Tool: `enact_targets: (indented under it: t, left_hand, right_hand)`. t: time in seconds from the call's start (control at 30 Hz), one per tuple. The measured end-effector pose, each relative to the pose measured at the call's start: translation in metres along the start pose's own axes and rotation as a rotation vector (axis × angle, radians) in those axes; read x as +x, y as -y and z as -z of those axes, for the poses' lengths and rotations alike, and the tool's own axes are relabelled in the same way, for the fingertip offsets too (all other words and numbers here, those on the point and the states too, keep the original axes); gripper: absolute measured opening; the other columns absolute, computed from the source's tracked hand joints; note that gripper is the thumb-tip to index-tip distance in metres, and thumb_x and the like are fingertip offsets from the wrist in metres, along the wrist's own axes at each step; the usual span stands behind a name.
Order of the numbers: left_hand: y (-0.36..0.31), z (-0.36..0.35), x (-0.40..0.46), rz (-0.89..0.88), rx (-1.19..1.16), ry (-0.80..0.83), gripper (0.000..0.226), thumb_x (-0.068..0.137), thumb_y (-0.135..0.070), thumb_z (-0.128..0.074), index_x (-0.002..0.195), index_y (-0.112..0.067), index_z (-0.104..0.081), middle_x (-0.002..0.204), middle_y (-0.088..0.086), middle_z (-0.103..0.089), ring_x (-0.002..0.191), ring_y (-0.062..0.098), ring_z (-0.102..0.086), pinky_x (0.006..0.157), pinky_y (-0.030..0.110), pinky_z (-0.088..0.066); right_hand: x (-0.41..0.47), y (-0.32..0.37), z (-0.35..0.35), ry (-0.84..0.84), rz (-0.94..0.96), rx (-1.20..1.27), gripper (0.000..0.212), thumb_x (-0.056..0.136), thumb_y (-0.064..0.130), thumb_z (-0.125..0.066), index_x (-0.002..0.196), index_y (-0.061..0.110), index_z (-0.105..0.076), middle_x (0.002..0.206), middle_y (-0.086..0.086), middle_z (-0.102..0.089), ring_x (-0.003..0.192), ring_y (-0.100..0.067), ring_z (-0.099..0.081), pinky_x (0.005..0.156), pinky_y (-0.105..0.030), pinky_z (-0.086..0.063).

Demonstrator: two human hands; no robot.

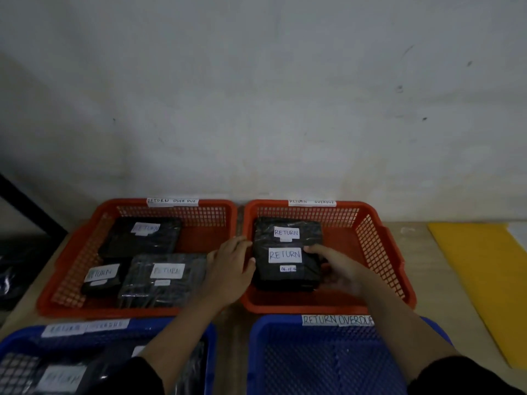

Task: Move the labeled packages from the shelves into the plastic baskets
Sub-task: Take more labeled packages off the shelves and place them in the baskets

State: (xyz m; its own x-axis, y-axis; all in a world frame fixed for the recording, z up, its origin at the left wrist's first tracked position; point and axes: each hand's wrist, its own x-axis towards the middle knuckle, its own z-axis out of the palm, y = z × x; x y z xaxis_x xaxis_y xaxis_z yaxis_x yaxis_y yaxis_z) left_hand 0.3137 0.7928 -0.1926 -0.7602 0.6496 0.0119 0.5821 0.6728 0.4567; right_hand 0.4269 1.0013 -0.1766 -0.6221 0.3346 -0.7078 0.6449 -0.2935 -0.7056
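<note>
The tabletop (pixel 433 269) carries four baskets set against a pale wall (pixel 256 95). Take the right red basket (pixel 379 246) as the landmark: a left red basket (pixel 71 269) stands just beside it, a right blue basket (pixel 313 360) lies nearer the person, and a left blue basket (pixel 17 340) sits diagonally toward the person. Each bears a strip reading RETURN OVERDUE. A yellow sheet (pixel 482 277) lies to the landmark's right.

Inside the landmark two black packages lie stacked; the top package (pixel 285 269), labeled RETURN, overlaps the lower package (pixel 288 228). The right hand (pixel 339 269) holds the top package's right edge, fingers (pixel 315 248) curled round it. The left hand (pixel 228 269) lies over the rim between the red baskets, fingers straight, thumb against the package's left edge. Three packages lie in the left red basket.
</note>
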Motion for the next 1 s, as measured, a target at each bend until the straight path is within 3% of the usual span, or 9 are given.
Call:
enact_targets:
  t: [0.17,0.3,0.43,0.57,0.67,0.77,0.83,1.0]
  left_hand:
    - [0.0,-0.004,-0.003,0.002,0.042,0.003,0.048,0.096,-0.036,-0.038,0.142,-0.024,-0.031,0.152,-0.007,-0.026,0.142,0.009,-0.017,0.114,0.035,-0.013]
    - [0.0,-0.007,-0.004,0.005,0.049,0.001,0.051,0.096,-0.036,-0.039,0.144,-0.023,-0.028,0.154,-0.006,-0.023,0.143,0.01,-0.016,0.115,0.036,-0.012]
    - [0.002,-0.009,-0.007,-0.002,0.078,0.046,0.056,0.096,-0.04,-0.036,0.146,-0.022,-0.022,0.158,-0.005,-0.014,0.145,0.011,-0.009,0.116,0.037,-0.009]
    - [0.002,-0.004,-0.012,0.013,0.058,0.067,0.062,0.097,-0.043,-0.034,0.15,-0.021,-0.013,0.159,-0.003,-0.005,0.147,0.013,0.0,0.117,0.038,-0.004]
    - [0.003,0.008,-0.021,0.021,0.01,0.041,0.059,0.097,-0.043,-0.034,0.149,-0.021,-0.016,0.159,-0.003,-0.007,0.147,0.015,-0.002,0.117,0.038,-0.006]
    - [0.009,0.026,-0.032,0.04,-0.022,-0.001,0.057,0.097,-0.042,-0.035,0.148,-0.02,-0.021,0.159,-0.002,-0.011,0.147,0.016,-0.004,0.117,0.038,-0.008]
    - [0.016,0.043,-0.04,0.062,-0.047,-0.046,0.057,0.097,-0.042,-0.037,0.147,-0.019,-0.024,0.158,-0.002,-0.016,0.146,0.017,-0.009,0.117,0.038,-0.011]
    - [0.045,0.104,-0.07,0.117,-0.183,-0.2,0.05,0.095,-0.036,-0.045,0.139,-0.014,-0.037,0.143,0.004,-0.041,0.134,0.021,-0.037,0.111,0.039,-0.032]
  right_hand:
    - [0.009,-0.013,-0.003,0.014,-0.05,-0.11,0.031,0.082,0.042,-0.068,0.103,0.022,-0.056,0.112,-0.009,-0.064,0.107,-0.027,-0.06,0.098,-0.045,-0.05]
    - [0.021,-0.019,-0.02,-0.027,0.028,0.011,0.043,0.087,0.038,-0.066,0.124,0.019,-0.054,0.117,-0.004,-0.063,0.103,-0.022,-0.06,0.081,-0.038,-0.053]
    - [0.025,-0.027,-0.027,-0.154,0.072,-0.114,0.057,0.088,0.052,-0.057,0.132,0.015,-0.054,0.132,-0.01,-0.059,0.118,-0.029,-0.056,0.104,-0.045,-0.044]
    - [0.014,-0.027,-0.028,-0.262,0.172,-0.314,0.058,0.094,0.052,-0.048,0.139,0.015,-0.047,0.14,-0.011,-0.052,0.129,-0.031,-0.047,0.106,-0.039,-0.036]
    - [0.001,-0.017,-0.033,-0.346,0.271,-0.353,0.054,0.093,0.047,-0.052,0.132,0.01,-0.049,0.131,-0.012,-0.058,0.12,-0.03,-0.054,0.094,-0.033,-0.041]
    - [-0.014,0.002,-0.049,-0.382,0.411,-0.447,0.049,0.092,0.046,-0.054,0.126,0.011,-0.049,0.125,-0.012,-0.06,0.113,-0.029,-0.058,0.094,-0.036,-0.047]
    - [-0.027,0.019,-0.07,-0.353,0.517,-0.512,0.051,0.093,0.046,-0.053,0.13,0.01,-0.048,0.129,-0.012,-0.056,0.115,-0.029,-0.056,0.09,-0.031,-0.043]
    - [-0.07,0.053,-0.154,-0.276,0.728,-0.552,0.039,0.094,0.042,-0.054,0.118,0.011,-0.053,0.104,-0.003,-0.061,0.091,-0.017,-0.055,0.076,-0.027,-0.04]
